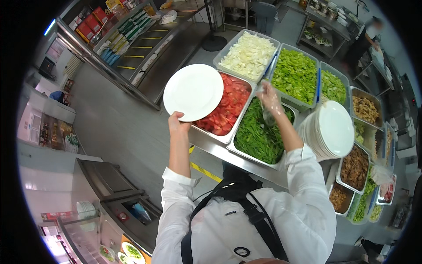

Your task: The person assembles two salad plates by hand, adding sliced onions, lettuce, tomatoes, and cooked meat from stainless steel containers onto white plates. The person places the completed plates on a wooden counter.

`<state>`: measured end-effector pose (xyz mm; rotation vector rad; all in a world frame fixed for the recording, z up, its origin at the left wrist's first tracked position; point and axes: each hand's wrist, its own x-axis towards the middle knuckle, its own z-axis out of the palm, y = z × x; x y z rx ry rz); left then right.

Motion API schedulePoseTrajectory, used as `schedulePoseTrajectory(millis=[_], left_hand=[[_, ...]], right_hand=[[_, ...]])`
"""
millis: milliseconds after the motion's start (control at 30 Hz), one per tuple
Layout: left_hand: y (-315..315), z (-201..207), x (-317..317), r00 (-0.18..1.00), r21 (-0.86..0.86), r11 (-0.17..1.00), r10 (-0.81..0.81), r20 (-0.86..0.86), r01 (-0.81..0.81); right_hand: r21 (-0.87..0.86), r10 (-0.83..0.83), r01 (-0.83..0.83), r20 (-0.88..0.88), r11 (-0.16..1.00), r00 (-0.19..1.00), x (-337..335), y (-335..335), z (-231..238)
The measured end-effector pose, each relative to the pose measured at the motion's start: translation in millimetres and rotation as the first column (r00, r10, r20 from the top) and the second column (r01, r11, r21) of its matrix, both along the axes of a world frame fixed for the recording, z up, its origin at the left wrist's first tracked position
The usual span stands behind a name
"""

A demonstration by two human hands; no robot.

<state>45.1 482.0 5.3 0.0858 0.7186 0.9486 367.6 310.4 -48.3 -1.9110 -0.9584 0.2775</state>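
Observation:
A round white plate [193, 92] is held in my left hand [178, 122], which grips its near rim over the edge of a metal pan of cut tomatoes [226, 105]. My right hand [269, 99], in a loose clear plastic glove, hovers above the far end of a metal pan of chopped green vegetables [259, 136]. Its fingers look loosely spread, and nothing shows in them. Just beyond it stand a clear tub of chopped pale cabbage [247, 55] and a tub of cut light-green leaves [294, 75]. Right of my forearm rises a tall stack of white plates [327, 130].
Farther right are pans of brown cooked food [354, 167] and more tubs of greens [334, 86]. A steel counter with packages [132, 33] lies at the far left. Another person [365, 42] stands at the back right. Plated greens [132, 251] sit at lower left.

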Motion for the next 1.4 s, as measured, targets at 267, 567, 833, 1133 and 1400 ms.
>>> schedulePoseTrajectory(millis=[267,567,833,1133,1400], left_hand=[[79.4,-22.9,-34.1,0.988,0.034,0.996,-0.072,-0.137,0.077],[117.1,-41.9,-17.0,0.968,-0.086,0.990,-0.130,-0.214,0.114],[137.8,-48.7,20.3,0.964,-0.099,0.974,-0.219,-0.152,0.206],[142.6,-37.9,79.0,0.957,-0.160,0.954,-0.271,-0.102,0.253],[135.5,-66.6,164.1,0.931,-0.143,0.928,-0.357,-0.072,0.345]], right_hand=[[-0.223,0.065,-0.050,0.061,0.974,0.996,97.8,194.3,-53.5],[-0.687,0.270,-0.091,0.158,0.721,0.950,94.3,285.4,-91.1],[-0.751,0.353,-0.183,0.071,0.635,0.933,112.9,292.6,-115.2],[-0.060,-0.016,-0.020,-0.545,0.998,0.839,143.4,271.7,-146.9],[0.223,0.352,-0.273,-0.552,0.936,0.756,101.7,244.9,25.7]])
